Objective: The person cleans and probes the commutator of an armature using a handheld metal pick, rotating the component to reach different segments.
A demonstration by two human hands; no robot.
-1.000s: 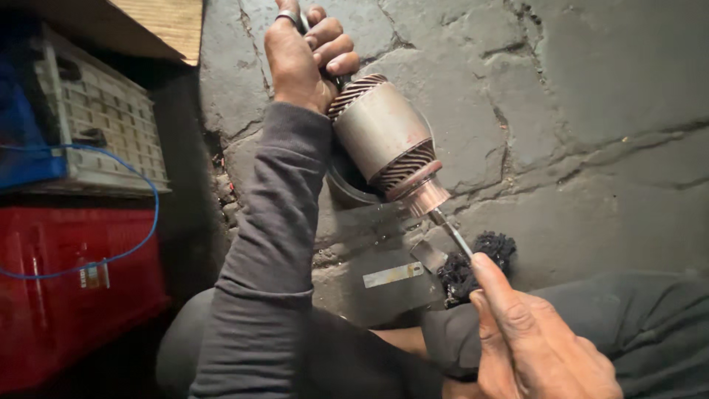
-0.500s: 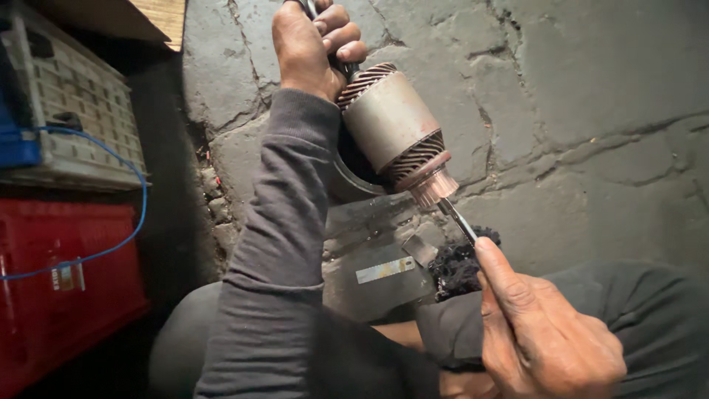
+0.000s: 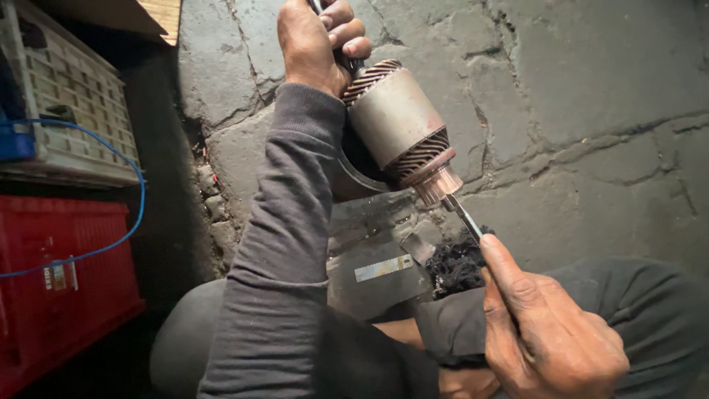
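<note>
Motor armature (image 3: 402, 129) held off the stone floor (image 3: 591, 111), tilted, long axis running from 11 o'clock down to 5 o'clock across frame centre.

Left hand (image 3: 314, 44): fingers wrapped tight round the upper shaft end at 12 o'clock; the shaft itself is mostly hidden in the fist. Right hand (image 3: 550, 332) at 5 o'clock: closed round a thin metal tool (image 3: 463, 216), forefinger laid along it, tip touching the copper commutator (image 3: 439, 185) at the armature's lower end.

Handling, as judged: steel core plus copper winding, so likely heavy for its bulk and rigid throughout. Grey laminated barrel looks smooth, possibly greasy, so a poor place to hold. The shaft ends are the soundest hold. Exposed windings at both ends of the core and the commutator bars look easily scored, so better not squeezed.

Nearby: black fibrous wad (image 3: 454, 266) just below the tool; flat grey metal piece (image 3: 380, 266) under it. Red crate (image 3: 59, 295) and pale crate (image 3: 66, 111) at 9 o'clock, blue wire (image 3: 136, 214) looping between them.
</note>
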